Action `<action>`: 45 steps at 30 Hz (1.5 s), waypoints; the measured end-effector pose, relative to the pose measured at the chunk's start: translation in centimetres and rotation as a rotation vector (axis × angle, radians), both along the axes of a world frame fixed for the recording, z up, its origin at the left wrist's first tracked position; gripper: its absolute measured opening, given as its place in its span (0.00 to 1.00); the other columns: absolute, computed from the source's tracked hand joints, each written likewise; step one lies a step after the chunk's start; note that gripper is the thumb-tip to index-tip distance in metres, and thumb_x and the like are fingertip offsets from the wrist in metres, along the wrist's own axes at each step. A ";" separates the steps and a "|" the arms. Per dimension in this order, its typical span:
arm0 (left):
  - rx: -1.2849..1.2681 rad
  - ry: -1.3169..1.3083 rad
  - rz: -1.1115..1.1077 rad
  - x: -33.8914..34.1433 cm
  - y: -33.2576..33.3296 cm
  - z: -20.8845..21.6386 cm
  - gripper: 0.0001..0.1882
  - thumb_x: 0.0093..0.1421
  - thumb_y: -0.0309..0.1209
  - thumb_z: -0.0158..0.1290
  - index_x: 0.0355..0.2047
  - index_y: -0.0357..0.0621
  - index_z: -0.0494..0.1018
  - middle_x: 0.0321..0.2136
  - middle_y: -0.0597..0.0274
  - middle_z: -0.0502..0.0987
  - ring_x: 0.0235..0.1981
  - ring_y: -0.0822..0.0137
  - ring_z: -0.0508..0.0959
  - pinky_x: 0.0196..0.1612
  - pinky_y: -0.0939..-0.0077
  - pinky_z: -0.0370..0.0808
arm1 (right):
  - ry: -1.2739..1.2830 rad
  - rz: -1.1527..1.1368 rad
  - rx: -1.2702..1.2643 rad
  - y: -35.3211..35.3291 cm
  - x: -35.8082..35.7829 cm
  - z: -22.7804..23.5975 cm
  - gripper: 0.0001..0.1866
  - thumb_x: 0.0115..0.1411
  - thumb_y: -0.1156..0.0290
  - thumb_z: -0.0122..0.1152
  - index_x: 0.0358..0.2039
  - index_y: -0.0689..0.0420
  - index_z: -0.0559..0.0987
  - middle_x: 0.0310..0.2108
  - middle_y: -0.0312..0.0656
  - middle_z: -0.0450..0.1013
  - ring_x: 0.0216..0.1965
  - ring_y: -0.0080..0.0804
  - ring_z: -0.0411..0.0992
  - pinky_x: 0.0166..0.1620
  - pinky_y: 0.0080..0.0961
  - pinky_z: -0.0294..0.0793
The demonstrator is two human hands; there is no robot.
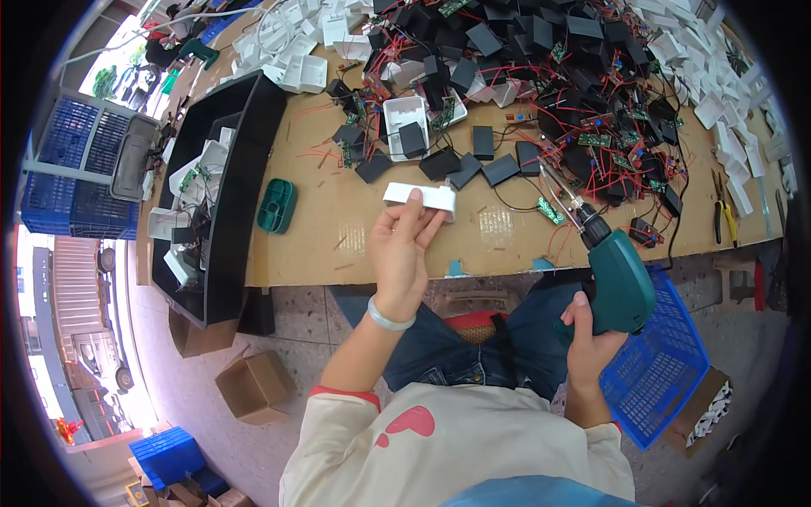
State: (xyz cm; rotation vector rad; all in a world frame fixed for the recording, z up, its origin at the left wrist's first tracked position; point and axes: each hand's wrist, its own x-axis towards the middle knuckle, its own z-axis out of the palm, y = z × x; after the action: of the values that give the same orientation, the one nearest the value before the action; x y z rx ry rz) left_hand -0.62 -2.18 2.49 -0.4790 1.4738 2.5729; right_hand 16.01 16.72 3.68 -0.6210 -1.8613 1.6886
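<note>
My left hand (404, 241) holds a small white plastic housing (432, 198) above the near part of the table, thumb on top and fingers beneath. In my right hand (585, 342) is a green pistol-grip power tool (623, 283), gripped by its handle. Its black front collar and slim metal tip point up and left toward the piled parts; the exact kind of tip is hard to make out. Beyond the white housing lie several black boxes (482, 142) and an open white housing (405, 118). A small green circuit board (550, 210) rests left of the tool.
A big heap of black boxes with red wires (583, 93) covers the table's far side, with white housings (731, 127) at right. To the left stand a black bin (221, 211) and a green divided tray (277, 206). Pliers (724, 211) lie far right; a blue basket (655, 363) sits below.
</note>
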 end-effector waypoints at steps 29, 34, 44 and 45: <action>-0.339 0.485 0.143 -12.4 -9.4 -0.1 0.12 0.72 0.35 0.50 0.44 0.37 0.74 0.36 0.61 0.80 0.40 0.68 0.80 0.48 0.73 0.77 | 0.041 0.008 -0.020 -2.5 0.9 0.6 0.16 0.64 0.82 0.56 0.53 0.68 0.73 0.25 0.38 0.70 0.21 0.21 0.66 0.28 0.22 0.70; -0.177 0.644 0.212 -10.6 -9.3 3.6 0.12 0.73 0.38 0.48 0.42 0.41 0.71 0.29 0.65 0.77 0.30 0.71 0.79 0.40 0.74 0.79 | 0.046 -0.027 -0.010 -2.1 1.2 0.7 0.16 0.64 0.82 0.56 0.53 0.68 0.72 0.26 0.39 0.70 0.21 0.20 0.66 0.28 0.22 0.70; -1.011 0.817 -0.100 -2.7 -6.2 3.1 0.07 0.69 0.25 0.51 0.36 0.40 0.78 0.29 0.65 0.71 0.22 0.76 0.67 0.25 0.80 0.61 | -0.008 0.032 0.045 -2.2 2.1 1.0 0.15 0.63 0.84 0.56 0.51 0.69 0.71 0.26 0.39 0.70 0.21 0.22 0.67 0.27 0.23 0.71; -1.003 0.815 -0.114 -1.5 -5.6 2.7 0.07 0.69 0.25 0.51 0.36 0.40 0.78 0.29 0.65 0.71 0.22 0.76 0.67 0.25 0.80 0.61 | -0.018 0.020 0.046 -2.2 2.5 0.8 0.15 0.63 0.84 0.56 0.51 0.69 0.71 0.26 0.39 0.70 0.21 0.22 0.67 0.27 0.23 0.71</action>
State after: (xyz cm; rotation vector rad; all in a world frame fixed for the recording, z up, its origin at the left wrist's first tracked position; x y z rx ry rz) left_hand -2.12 -7.81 5.19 0.6712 2.8897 1.7851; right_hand 18.51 14.54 4.47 -0.6023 -1.9193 1.6526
